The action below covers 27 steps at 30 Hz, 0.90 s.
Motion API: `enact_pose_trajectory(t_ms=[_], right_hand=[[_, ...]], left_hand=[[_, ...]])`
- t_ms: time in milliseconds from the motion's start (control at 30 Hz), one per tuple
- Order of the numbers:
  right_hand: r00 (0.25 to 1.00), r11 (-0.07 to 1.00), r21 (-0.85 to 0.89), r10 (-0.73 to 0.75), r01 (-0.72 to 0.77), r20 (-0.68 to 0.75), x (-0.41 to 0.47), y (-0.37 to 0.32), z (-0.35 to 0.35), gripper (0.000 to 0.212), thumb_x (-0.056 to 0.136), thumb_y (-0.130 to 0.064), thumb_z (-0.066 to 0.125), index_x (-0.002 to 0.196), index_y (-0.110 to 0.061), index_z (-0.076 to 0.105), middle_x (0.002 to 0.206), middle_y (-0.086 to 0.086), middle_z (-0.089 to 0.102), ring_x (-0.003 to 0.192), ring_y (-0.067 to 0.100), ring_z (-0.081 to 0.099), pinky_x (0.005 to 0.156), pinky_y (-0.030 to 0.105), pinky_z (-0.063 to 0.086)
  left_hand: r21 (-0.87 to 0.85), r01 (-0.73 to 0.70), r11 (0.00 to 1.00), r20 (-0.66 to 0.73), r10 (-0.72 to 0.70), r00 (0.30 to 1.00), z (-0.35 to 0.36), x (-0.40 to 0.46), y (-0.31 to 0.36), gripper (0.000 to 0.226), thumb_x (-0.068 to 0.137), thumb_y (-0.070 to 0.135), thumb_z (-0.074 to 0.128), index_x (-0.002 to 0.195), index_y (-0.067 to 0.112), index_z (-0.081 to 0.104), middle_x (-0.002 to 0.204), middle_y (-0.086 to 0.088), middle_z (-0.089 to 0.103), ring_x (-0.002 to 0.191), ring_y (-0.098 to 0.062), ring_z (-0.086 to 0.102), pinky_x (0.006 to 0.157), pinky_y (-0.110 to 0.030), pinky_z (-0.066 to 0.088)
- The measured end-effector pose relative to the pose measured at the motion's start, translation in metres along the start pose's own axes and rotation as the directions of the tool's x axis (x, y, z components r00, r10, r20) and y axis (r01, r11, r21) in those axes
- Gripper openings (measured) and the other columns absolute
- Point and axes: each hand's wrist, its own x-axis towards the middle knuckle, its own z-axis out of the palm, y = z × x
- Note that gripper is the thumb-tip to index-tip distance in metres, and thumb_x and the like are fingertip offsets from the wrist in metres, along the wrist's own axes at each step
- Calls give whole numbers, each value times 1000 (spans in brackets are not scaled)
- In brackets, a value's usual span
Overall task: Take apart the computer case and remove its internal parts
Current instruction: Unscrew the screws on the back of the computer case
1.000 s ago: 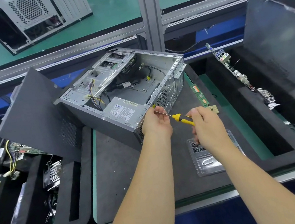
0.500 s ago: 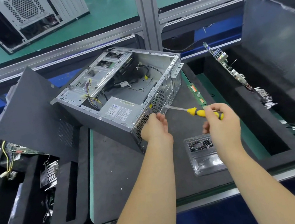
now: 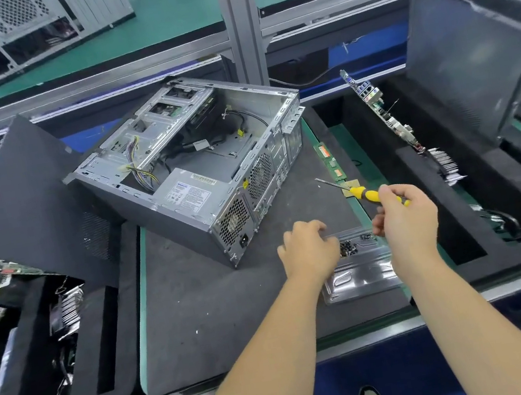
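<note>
- Computer case lies open on the tabletop; motherboard bay looks emptied.
- Power supply and cables remain inside.
- Right hand grips a yellow screwdriver.
- Left hand, curled over the screw tray; contents can't be told.

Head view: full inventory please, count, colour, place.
open steel computer case: 1, silver-grey, centre of grey mat, power supply inside
grey foam mat: 1, bench centre
second metal case: 1, silver and black, far green bench
dark case side panels: 2, black, leaning left and right
black foam trays: 2, left and right, holding removed parts
green memory stick: 1, right of case
clear plastic screw tray: 1, under the hands
yellow-handled screwdriver: 1, in right hand
left hand: grip closed over screw tray
right hand: grip on screwdriver
</note>
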Motion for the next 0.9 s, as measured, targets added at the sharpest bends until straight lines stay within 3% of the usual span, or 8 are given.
enact_pose_trajectory(t_ms=[100, 267, 333, 400, 533, 900], right_hand=[[997, 998, 20, 59, -60, 55, -5, 6, 11, 8, 94, -22, 60, 88, -22, 66, 78, 9, 64, 51, 13, 56, 52, 31, 50], [943, 974, 13, 215, -225, 254, -20, 17, 42, 10, 97, -17, 60, 91, -16, 68, 74, 9, 64, 52, 16, 56, 48, 29, 50], [917, 957, 13, 274, -290, 290, -25, 22, 54, 13, 99, -17, 58, 94, -9, 67, 70, 9, 60, 46, 14, 53, 45, 28, 47], [897, 937, 8, 332, -350, 292, -29, 30, 63, 15, 100, -18, 56, 93, -8, 64, 67, 9, 57, 43, 14, 49, 44, 26, 45], [877, 913, -43, 402, -405, 264, -33, 47, 78, 17, 100, -20, 55, 89, -9, 63, 70, 10, 55, 49, 17, 46, 46, 26, 45], [909, 923, -145, 378, -356, 178, -25, 65, 90, 13, 95, -20, 60, 92, -7, 65, 67, 10, 58, 53, 20, 51, 56, 33, 50]], left_hand=[[-64, -94, 993, -213, 78, 974, -40, 2, 19, 28, 93, 28, 52, 115, 26, 69, 126, 2, 62, 118, -25, 52, 100, -42, 35], [-11, -244, 970, -482, 209, 851, -132, 22, 29, 24, 93, 24, 53, 109, 20, 70, 113, 0, 68, 105, -25, 58, 93, -42, 46], [62, -202, 977, -489, 206, 848, -160, 34, 16, 27, 94, 25, 49, 112, 19, 69, 112, -1, 68, 105, -26, 58, 93, -43, 47], [183, -83, 980, -431, 156, 889, -179, 48, -5, 32, 96, 28, 44, 117, 20, 67, 116, -4, 68, 112, -29, 56, 95, -43, 45], [429, 107, 897, -322, 41, 946, -182, 61, -51, 45, 102, 39, 28, 129, 20, 60, 137, -6, 54, 132, -31, 40, 113, -50, 29], [402, 122, 908, -373, 40, 927, -173, 71, -62, 50, 96, 47, 33, 125, 23, 66, 146, -4, 50, 138, -29, 34, 116, -50, 20]])
